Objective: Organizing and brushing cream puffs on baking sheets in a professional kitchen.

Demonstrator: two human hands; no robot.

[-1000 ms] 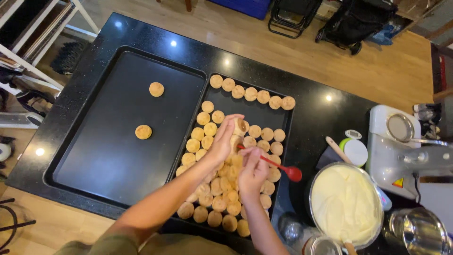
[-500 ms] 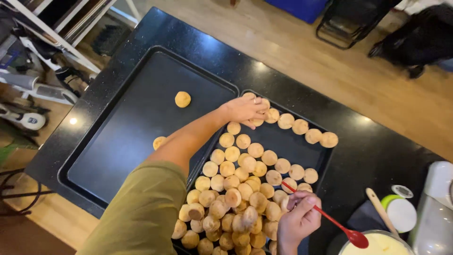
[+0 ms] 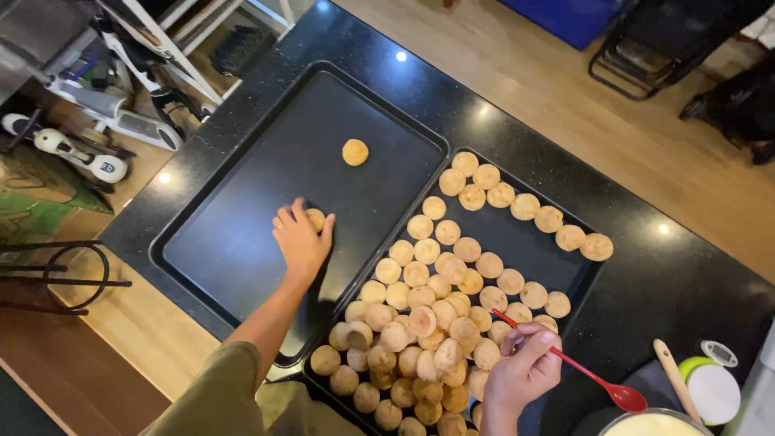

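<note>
**Hands at two baking trays: left on a single pastry shell, right holding a red spoon**

Left hand (image 3: 300, 239): arm stretched forward and across onto the large black tray (image 3: 242, 242), palm down, fingers spread and lightly curled. Fingertips rest on a small round pastry shell (image 3: 316, 219) lying on the tray; whether it is pinched or merely touched cannot be told. Wrist low, forearm angled up from the olive sleeve (image 3: 218, 400).

Right hand (image 3: 525, 367): drawn in near the body, fingers closed in a pencil-like grip on the handle of a red spoon (image 3: 597, 381), bowl pointing right toward a bowl of pale cream (image 3: 658, 424). Spoon appears empty.

Pastry shells, handling (judged): small, light, golden-brown, dry, baked. Probably crisp and hollow, so easily crushed; best taken by the sides between thumb and fingertips with light pressure. Surface looks matt, not slippery.

Location of stock:
- One shell under the left fingertips, mid-tray.
- One lone shell (image 3: 355, 152) further up the same tray, well apart.
- Main heap (image 3: 428, 323) on the smaller black tray (image 3: 577, 278) just beside, crowded and overlapping at the near end, in looser rows at the far end.

Surroundings: both trays sit on a dark speckled desk (image 3: 670, 274). A wooden-handled utensil (image 3: 676, 389) and a white lidded tub with a green rim (image 3: 710, 387) lie at the right edge.
</note>
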